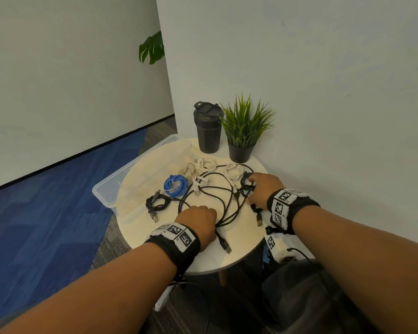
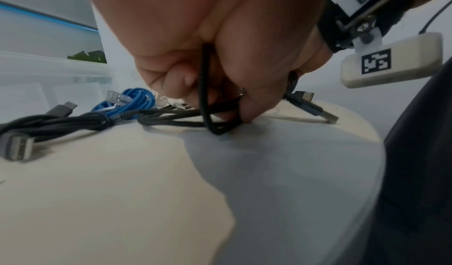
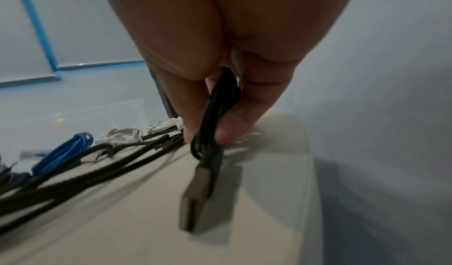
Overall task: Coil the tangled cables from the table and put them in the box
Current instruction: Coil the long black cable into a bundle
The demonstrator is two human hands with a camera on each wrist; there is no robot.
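Observation:
A long black cable (image 1: 217, 191) lies in loose tangled loops across the round white table (image 1: 155, 235). My left hand (image 1: 198, 219) pinches a loop of the black cable (image 2: 208, 103) against the tabletop near the front. My right hand (image 1: 263, 188) holds a folded bunch of the black cable (image 3: 217, 118) at the table's right side, and a USB plug (image 3: 195, 197) hangs from it. A blue coil (image 1: 176, 185), a black coil (image 1: 157, 203) and several white coils (image 1: 206, 165) lie on the table. The clear plastic box (image 1: 121, 179) stands at the table's left.
A dark tumbler (image 1: 207, 127) and a potted plant (image 1: 243, 131) stand at the table's far edge against the wall. Another USB plug (image 1: 225, 247) lies near the front edge. Blue carpet (image 1: 46, 213) lies to the left.

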